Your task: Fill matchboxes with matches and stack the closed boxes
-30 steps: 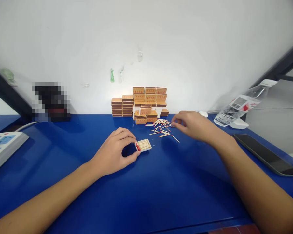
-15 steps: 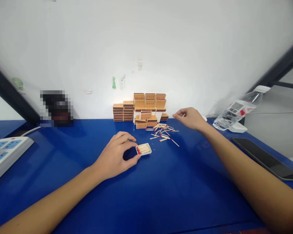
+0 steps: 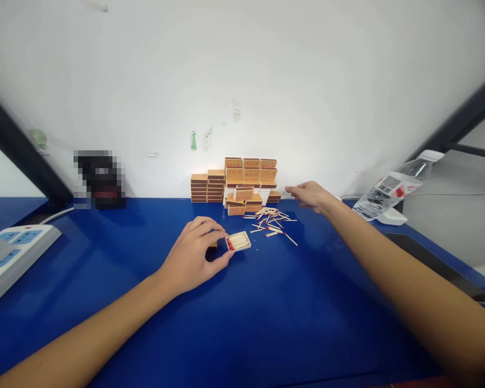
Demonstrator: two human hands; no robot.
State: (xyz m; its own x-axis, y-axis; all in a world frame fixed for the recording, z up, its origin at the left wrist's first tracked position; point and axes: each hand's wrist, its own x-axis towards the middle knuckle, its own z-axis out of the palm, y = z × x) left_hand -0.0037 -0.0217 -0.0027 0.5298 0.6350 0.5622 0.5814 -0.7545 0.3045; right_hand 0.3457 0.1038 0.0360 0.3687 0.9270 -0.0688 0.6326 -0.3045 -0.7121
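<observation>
My left hand (image 3: 196,253) pinches a small white matchbox tray (image 3: 246,247) at its left end, between thumb and fingers. Red-tipped matches (image 3: 237,241) lie side by side in it. A bit of orange matchbox (image 3: 213,245) shows behind the fingers, mostly hidden. My right hand (image 3: 309,194) hovers near the wall, right of the loose match pile (image 3: 272,218), its fingers closed. Whatever those fingers may hold does not show.
Stacked matchboxes (image 3: 250,175) stand against the wall, with a lower stack (image 3: 207,187) to their left. A tilted water bottle (image 3: 394,186) and a dark phone (image 3: 440,267) are on the right. At the left are a power strip (image 3: 28,253) and a pixelated dark object (image 3: 101,180).
The view has shifted slightly. My right hand has turned so its knuckles face more upward, staying right of the pile. My left hand keeps hold of the tray, and some orange matchbox now shows behind it.
</observation>
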